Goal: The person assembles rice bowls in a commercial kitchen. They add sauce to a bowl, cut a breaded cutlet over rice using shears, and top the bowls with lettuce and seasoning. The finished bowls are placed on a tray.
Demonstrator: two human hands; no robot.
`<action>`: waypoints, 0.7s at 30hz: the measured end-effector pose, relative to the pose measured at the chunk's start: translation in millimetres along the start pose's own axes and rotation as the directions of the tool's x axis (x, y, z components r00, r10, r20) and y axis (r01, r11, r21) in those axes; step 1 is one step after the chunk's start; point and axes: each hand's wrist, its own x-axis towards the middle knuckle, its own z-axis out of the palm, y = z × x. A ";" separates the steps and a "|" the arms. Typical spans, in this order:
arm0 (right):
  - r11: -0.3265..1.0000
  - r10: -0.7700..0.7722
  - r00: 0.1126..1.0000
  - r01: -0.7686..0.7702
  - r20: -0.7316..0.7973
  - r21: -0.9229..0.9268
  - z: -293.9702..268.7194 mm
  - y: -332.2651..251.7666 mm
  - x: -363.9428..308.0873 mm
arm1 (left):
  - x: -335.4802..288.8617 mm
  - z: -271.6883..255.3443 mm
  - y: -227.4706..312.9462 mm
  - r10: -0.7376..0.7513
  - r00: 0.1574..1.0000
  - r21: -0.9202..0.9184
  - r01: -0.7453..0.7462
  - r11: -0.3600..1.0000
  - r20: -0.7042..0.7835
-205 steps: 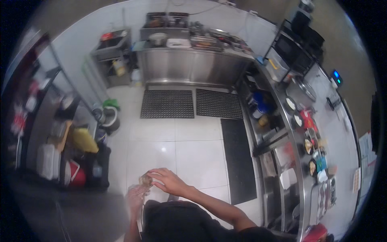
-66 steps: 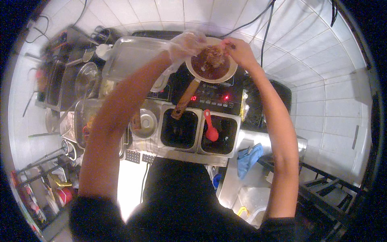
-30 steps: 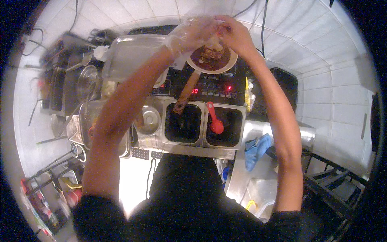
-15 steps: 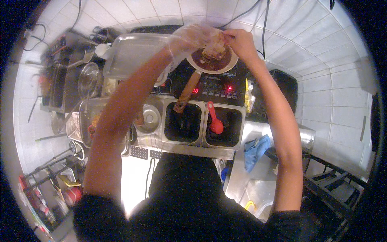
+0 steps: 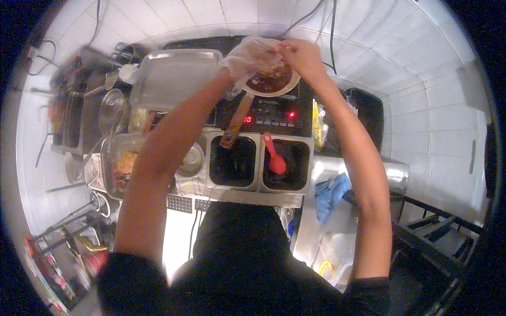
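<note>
A pan (image 5: 269, 87) with a wooden handle (image 5: 237, 120) sits on a black induction cooktop (image 5: 287, 108). It holds dark reddish-brown liquid with pale bits near its far side. Over the pan's far left rim is my left hand (image 5: 255, 57), in a loose clear plastic glove, fingers curled. My bare right hand (image 5: 305, 59) is over the far right rim, its thumb and fingers pinched together against the left fingertips. Whatever lies between the two hands is too small and blurred to make out. The gloved hand hides part of the pan.
Nearer me, two black-lined metal containers (image 5: 234, 181) stand side by side; a red measuring spoon (image 5: 276, 164) lies in the right one. A metal tray (image 5: 176, 79) and a food tub (image 5: 113, 168) are at left. Right are a blue cloth (image 5: 332, 197) and black rack (image 5: 437, 231).
The pale clump hanging between my hands over the pan no longer shows there. My hands have come closer together, and the whole view has shifted slightly.
</note>
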 end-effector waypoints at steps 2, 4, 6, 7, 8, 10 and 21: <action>0.998 -0.055 0.998 0.054 -0.037 -0.027 0.4 0.8 4.6 | 2.2 -4.7 -8.0 -0.043 0.999 0.026 0.043 0.999 0.004; 0.991 -0.100 0.994 0.096 -0.045 -0.095 -1.6 4.5 5.7 | 6.3 -2.4 -7.8 -0.068 0.997 0.021 0.067 0.998 0.022; 0.985 -0.121 0.992 0.117 -0.027 -0.125 -2.1 6.4 8.9 | 10.5 -2.3 -8.7 -0.047 0.997 0.013 0.047 0.999 0.058; 0.986 -0.118 0.993 0.117 -0.007 -0.122 -2.5 7.2 11.2 | 12.1 -3.6 -9.5 -0.026 0.997 0.009 0.026 1.000 0.079; 0.986 -0.116 0.993 0.117 0.012 -0.119 -3.1 7.8 13.2 | 11.5 -3.8 -10.4 -0.005 0.998 0.023 0.004 1.000 0.060; 0.983 -0.129 0.991 0.134 0.044 -0.123 -6.0 5.8 11.3 | 7.3 -0.5 -8.6 0.034 0.999 0.047 -0.035 0.998 0.019; 0.953 -0.258 0.962 0.269 0.089 -0.142 -2.4 3.4 18.2 | 1.2 -4.4 -20.6 0.031 0.992 0.205 -0.006 0.979 -0.119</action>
